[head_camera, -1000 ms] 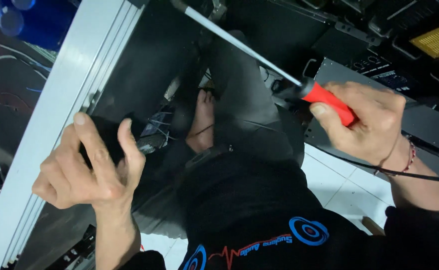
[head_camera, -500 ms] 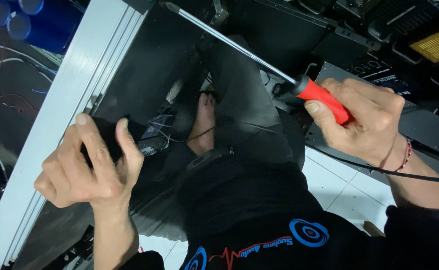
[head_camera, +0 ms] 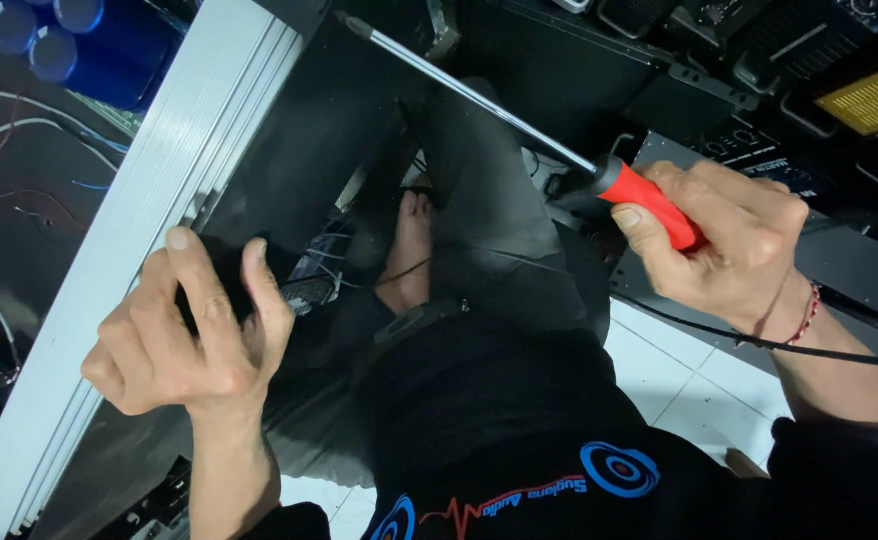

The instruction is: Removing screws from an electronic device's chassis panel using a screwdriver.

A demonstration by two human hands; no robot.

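- Most of the small black part (head_camera: 221, 275) is hidden inside the left hand (head_camera: 184, 335); its shape cannot be told.
- The right hand (head_camera: 729, 245) covers the rear of the screwdriver's red handle (head_camera: 649, 205).
- Above the left hand, the blue cylinders (head_camera: 69, 40) are cut off by the top edge.

Left hand (head_camera: 184, 335) half-curled, right hand (head_camera: 729, 245) fisted

Blue capacitors (head_camera: 69, 40) top left, a yellow grille (head_camera: 874, 100) top right, white floor tiles (head_camera: 694, 385) below.
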